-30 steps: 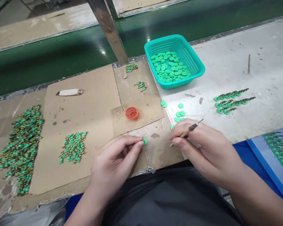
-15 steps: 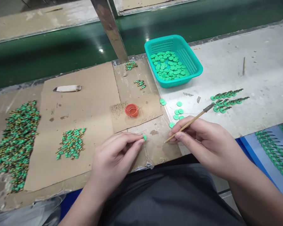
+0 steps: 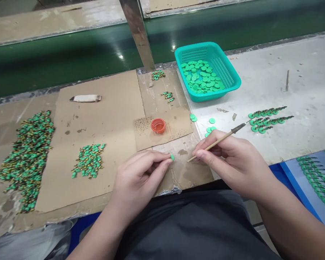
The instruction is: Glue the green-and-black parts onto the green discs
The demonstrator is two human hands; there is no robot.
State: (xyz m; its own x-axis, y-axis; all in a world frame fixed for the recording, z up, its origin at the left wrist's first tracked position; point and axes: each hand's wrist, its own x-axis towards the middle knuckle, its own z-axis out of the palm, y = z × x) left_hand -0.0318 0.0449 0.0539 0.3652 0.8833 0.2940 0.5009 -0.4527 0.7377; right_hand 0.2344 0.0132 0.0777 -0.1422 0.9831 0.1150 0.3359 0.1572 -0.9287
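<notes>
A small green disc (image 3: 172, 157) sits pinched between the thumb and forefinger of my left hand (image 3: 142, 173), turned nearly edge-on. In my right hand (image 3: 230, 164) is a thin wooden-handled tool (image 3: 216, 143), gripped like a pen. Its dark end points away to the upper right and carries a fine tip; the plain wooden end points toward the left hand. Loose green discs (image 3: 212, 120) lie just beyond the right hand, which hides some of them. A small red cup (image 3: 158, 125) of liquid stands on a cardboard piece beyond the left hand.
A teal basket (image 3: 234, 86) holds many green discs. Green-and-gold small pieces form a large pile (image 3: 27, 159) and a smaller pile (image 3: 89, 160). A white-wrapped blade-like tool (image 3: 86, 98) lies on cardboard. Rows of discs with dark pieces (image 3: 271, 121) lie at right.
The view has shifted, so the table appears further right. The disc in my left hand has turned more edge-on. My right hand has moved slightly left over the loose discs.
</notes>
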